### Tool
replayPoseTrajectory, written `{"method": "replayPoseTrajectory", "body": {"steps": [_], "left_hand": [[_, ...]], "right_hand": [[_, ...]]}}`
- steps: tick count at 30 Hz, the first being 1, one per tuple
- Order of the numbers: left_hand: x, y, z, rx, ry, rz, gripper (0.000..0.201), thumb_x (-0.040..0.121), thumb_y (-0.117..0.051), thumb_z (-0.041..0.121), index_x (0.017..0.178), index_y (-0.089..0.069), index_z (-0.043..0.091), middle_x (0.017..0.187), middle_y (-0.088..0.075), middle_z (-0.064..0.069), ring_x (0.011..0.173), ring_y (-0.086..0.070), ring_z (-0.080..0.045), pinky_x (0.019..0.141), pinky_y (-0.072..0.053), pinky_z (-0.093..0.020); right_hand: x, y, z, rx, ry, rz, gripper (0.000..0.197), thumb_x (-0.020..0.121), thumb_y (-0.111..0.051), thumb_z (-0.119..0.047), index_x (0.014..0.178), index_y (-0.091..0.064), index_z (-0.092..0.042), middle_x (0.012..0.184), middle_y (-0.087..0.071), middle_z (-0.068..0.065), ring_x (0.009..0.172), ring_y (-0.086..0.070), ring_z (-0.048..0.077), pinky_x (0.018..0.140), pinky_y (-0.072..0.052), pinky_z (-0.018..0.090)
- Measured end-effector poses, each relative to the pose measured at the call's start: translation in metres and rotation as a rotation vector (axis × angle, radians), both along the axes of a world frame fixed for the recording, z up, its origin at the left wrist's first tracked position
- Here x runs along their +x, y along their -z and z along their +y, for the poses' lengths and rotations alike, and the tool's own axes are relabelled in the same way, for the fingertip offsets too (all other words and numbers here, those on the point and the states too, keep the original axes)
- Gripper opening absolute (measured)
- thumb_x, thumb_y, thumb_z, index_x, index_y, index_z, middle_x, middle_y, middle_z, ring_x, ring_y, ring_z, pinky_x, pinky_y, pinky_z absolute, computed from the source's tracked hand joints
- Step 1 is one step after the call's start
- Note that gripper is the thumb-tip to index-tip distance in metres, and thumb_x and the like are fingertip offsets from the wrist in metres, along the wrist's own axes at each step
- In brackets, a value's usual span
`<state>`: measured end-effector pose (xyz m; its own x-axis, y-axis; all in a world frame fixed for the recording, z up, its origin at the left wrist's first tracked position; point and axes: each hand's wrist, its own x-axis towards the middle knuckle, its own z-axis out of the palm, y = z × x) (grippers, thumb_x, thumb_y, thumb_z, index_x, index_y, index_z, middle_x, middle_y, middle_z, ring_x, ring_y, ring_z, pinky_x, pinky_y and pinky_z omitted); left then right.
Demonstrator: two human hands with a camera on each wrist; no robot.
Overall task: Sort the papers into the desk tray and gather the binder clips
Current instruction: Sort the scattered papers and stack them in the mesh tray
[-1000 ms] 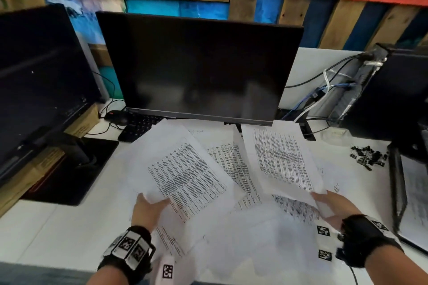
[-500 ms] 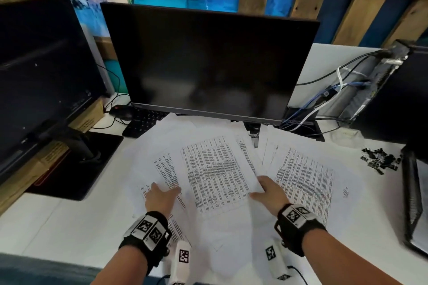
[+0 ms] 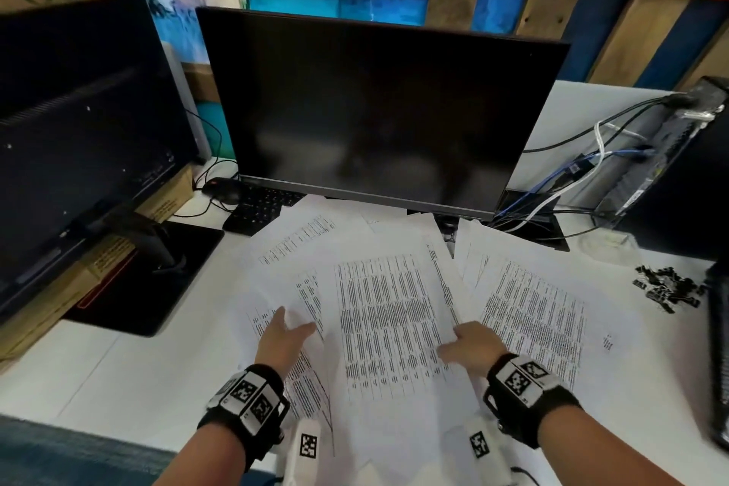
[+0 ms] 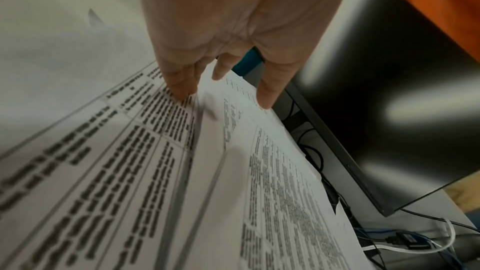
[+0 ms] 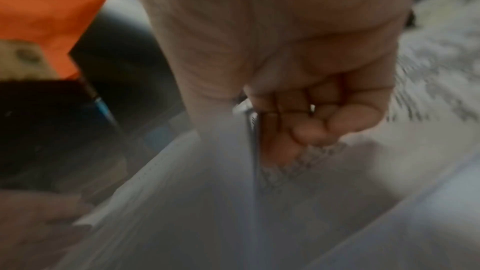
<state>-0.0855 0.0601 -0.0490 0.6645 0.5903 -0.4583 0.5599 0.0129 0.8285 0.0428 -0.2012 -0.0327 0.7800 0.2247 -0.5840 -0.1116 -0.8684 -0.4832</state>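
Observation:
Several printed papers (image 3: 386, 320) lie fanned and overlapping on the white desk (image 3: 98, 367) in front of the monitor. My left hand (image 3: 294, 322) rests on the left sheets with straight fingers (image 4: 182, 87) touching the paper (image 4: 182, 171). My right hand (image 3: 457, 335) is at the right edge of the middle sheet; in the right wrist view its fingers (image 5: 311, 126) are curled and pinch the edge of that sheet (image 5: 207, 192). A heap of small black binder clips (image 3: 666, 288) lies at the far right. The black desk tray (image 3: 718, 359) shows only at the right edge.
A dark monitor (image 3: 374, 110) stands just behind the papers, with a keyboard (image 3: 260, 205) and mouse (image 3: 221, 187) partly under it. A second monitor (image 3: 79, 122) stands at the left. Cables (image 3: 572, 185) and a computer case (image 3: 670, 154) fill the back right.
Both hands had sheets lifted apart, then brought them together and laid them at the middle of the pile. The right hand now pinches the middle sheet's edge.

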Motion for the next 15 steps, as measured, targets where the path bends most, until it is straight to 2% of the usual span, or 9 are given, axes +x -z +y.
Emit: {"method": "replayPoseTrajectory", "body": {"steps": [1, 2, 3, 5, 6, 7, 9, 11, 15], "left_hand": [[0.001, 0.0, -0.001, -0.008, -0.019, -0.004, 0.08, 0.086, -0.065, 0.023, 0.149, -0.016, 0.011, 0.155, -0.023, -0.012, 0.141, -0.027, -0.028, 0.115, -0.025, -0.044], [0.002, 0.001, -0.001, -0.015, -0.04, -0.009, 0.082, 0.085, -0.066, 0.023, 0.149, -0.016, 0.011, 0.155, -0.022, -0.012, 0.141, -0.026, -0.028, 0.115, -0.025, -0.044], [0.004, 0.001, -0.002, -0.018, -0.056, -0.011, 0.083, 0.084, -0.066, 0.022, 0.149, -0.016, 0.011, 0.155, -0.022, -0.012, 0.141, -0.026, -0.028, 0.115, -0.026, -0.045], [0.006, 0.003, -0.004, -0.017, -0.074, -0.016, 0.085, 0.083, -0.068, 0.022, 0.149, -0.015, 0.01, 0.155, -0.023, -0.013, 0.141, -0.026, -0.029, 0.114, -0.026, -0.046], [0.008, 0.003, -0.005, -0.015, -0.078, -0.015, 0.086, 0.083, -0.068, 0.022, 0.149, -0.014, 0.01, 0.155, -0.023, -0.013, 0.141, -0.027, -0.03, 0.114, -0.027, -0.046], [0.01, 0.003, -0.006, -0.015, -0.081, -0.014, 0.087, 0.083, -0.068, 0.022, 0.149, -0.013, 0.008, 0.154, -0.024, -0.014, 0.14, -0.028, -0.03, 0.114, -0.028, -0.045], [0.012, 0.001, -0.007, -0.042, -0.095, -0.007, 0.084, 0.083, -0.068, 0.02, 0.147, -0.016, 0.005, 0.152, -0.028, -0.015, 0.137, -0.034, -0.032, 0.112, -0.031, -0.045], [0.015, 0.0, -0.007, -0.107, -0.118, -0.021, 0.084, 0.082, -0.069, 0.018, 0.146, -0.018, 0.002, 0.149, -0.032, -0.017, 0.131, -0.04, -0.033, 0.109, -0.035, -0.046], [0.018, 0.0, -0.013, -0.264, -0.081, -0.004, 0.082, 0.083, -0.068, 0.021, 0.146, -0.019, 0.001, 0.14, -0.042, -0.019, 0.124, -0.048, -0.033, 0.107, -0.039, -0.044]], "right_hand": [[0.0, -0.01, -0.003, -0.102, -0.079, 0.0, 0.022, 0.078, -0.063, -0.028, 0.066, -0.047, -0.017, 0.071, -0.044, -0.005, 0.061, -0.043, 0.008, 0.054, -0.041, 0.017], [0.003, -0.012, -0.008, -0.175, -0.107, -0.026, 0.023, 0.078, -0.063, -0.034, 0.079, -0.056, -0.012, 0.079, -0.05, -0.002, 0.07, -0.051, 0.011, 0.066, -0.05, 0.02], [0.008, -0.015, -0.012, -0.221, -0.1, -0.09, 0.039, 0.077, -0.064, -0.041, 0.098, -0.059, -0.009, 0.094, -0.057, 0.005, 0.086, -0.057, 0.016, 0.083, -0.052, 0.028], [0.015, -0.011, -0.019, -0.151, 0.043, -0.171, 0.08, 0.074, -0.069, -0.047, 0.137, -0.039, -0.008, 0.135, -0.047, 0.012, 0.124, -0.046, 0.027, 0.104, -0.042, 0.038], [0.018, -0.008, -0.021, -0.043, 0.127, -0.148, 0.092, 0.074, -0.073, -0.042, 0.144, -0.027, -0.007, 0.143, -0.039, 0.013, 0.131, -0.04, 0.03, 0.107, -0.038, 0.039], [0.018, -0.008, -0.021, 0.079, 0.191, -0.097, 0.095, 0.073, -0.076, -0.035, 0.145, -0.022, -0.004, 0.144, -0.039, 0.014, 0.131, -0.041, 0.03, 0.108, -0.037, 0.038], [0.019, -0.005, -0.018, 0.25, 0.273, -0.001, 0.082, 0.075, -0.077, -0.018, 0.14, -0.031, 0.0, 0.136, -0.049, 0.016, 0.119, -0.051, 0.029, 0.104, -0.041, 0.036], [0.016, -0.003, -0.014, 0.259, 0.245, 0.038, 0.07, 0.078, -0.074, -0.013, 0.137, -0.037, 0.001, 0.131, -0.052, 0.015, 0.115, -0.052, 0.027, 0.098, -0.042, 0.031], [0.016, 0.004, -0.004, 0.204, 0.1, -0.071, 0.052, 0.079, -0.065, -0.013, 0.127, -0.05, -0.001, 0.125, -0.059, 0.013, 0.114, -0.056, 0.028, 0.095, -0.047, 0.034]]}}
